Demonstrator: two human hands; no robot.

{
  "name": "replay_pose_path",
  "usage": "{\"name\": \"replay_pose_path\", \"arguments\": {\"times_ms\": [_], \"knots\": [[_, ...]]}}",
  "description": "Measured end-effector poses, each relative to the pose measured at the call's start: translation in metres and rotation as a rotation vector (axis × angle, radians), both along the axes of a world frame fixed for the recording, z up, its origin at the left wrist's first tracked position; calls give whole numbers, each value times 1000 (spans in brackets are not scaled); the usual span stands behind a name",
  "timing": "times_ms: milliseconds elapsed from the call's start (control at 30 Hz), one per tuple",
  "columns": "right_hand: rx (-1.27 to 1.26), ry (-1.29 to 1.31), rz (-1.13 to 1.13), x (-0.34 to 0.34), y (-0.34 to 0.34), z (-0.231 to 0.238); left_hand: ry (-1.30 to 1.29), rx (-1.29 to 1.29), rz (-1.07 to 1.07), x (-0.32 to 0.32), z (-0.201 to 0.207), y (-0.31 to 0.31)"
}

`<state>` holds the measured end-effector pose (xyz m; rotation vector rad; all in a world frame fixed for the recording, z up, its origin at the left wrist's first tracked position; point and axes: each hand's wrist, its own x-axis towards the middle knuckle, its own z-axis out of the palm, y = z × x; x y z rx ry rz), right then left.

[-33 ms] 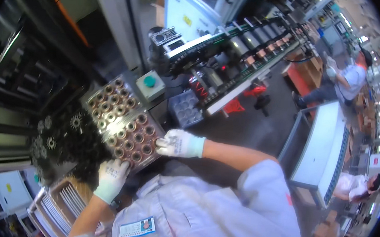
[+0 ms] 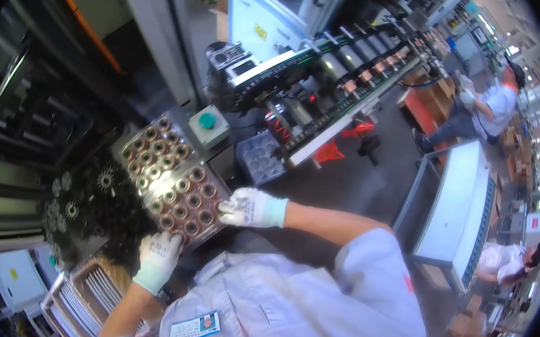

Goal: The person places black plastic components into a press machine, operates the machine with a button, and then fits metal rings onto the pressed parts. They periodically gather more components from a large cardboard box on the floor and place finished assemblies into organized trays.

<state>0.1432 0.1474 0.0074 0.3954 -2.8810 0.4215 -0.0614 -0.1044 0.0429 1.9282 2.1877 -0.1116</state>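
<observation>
A clear plastic tray filled with rows of round, copper-coloured parts with dark centres lies in front of me, slightly left. My left hand, in a white glove, grips its near edge with curled fingers. On the tray's right edge, my gloved right hand has its fingers bent over the rim, and the fingertips are partly hidden. A second tray of similar round parts adjoins it at the far side. Dark toothed metal discs are heaped just left of the trays.
A box with a green button stands beyond the trays, near a grey tray with round pockets. A conveyor runs toward the far right. White trays are stacked in a carton at lower left. A white-topped stand and two people are at right.
The whole view has shifted slightly. Both hands keep their hold on the near tray's edges.
</observation>
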Motion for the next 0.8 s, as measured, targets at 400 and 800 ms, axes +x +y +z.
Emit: {"name": "replay_pose_path", "arguments": {"times_ms": [400,800], "knots": [[-243,119,-126,5,4,1,-925,309,509,-14,32,13],[-572,419,-244,-36,-57,20,-1732,231,825,0,33,27]]}}
